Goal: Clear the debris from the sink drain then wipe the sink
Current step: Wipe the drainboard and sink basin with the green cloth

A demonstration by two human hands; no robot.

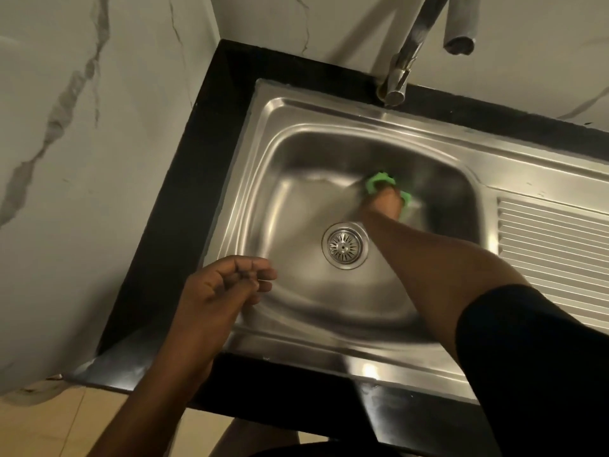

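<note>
Right hand wiping inside steel basin; left hand idle at rim.

Stainless steel sink [263, 166] set in black stone counter [204, 153], ribbed drainboard [553, 252] at 3 o'clock. Right hand [384, 201] pressed on green cloth [379, 181] against the basin's far wall, at 1 o'clock from the round slotted drain strainer [345, 246]; fingers closed over the cloth, blurred. Left hand [227, 285] at 8 o'clock of the drain, over the near-left rim, fingers loosely curled, nothing visible in them. Chrome tap [400, 74] at 12 o'clock.
</note>
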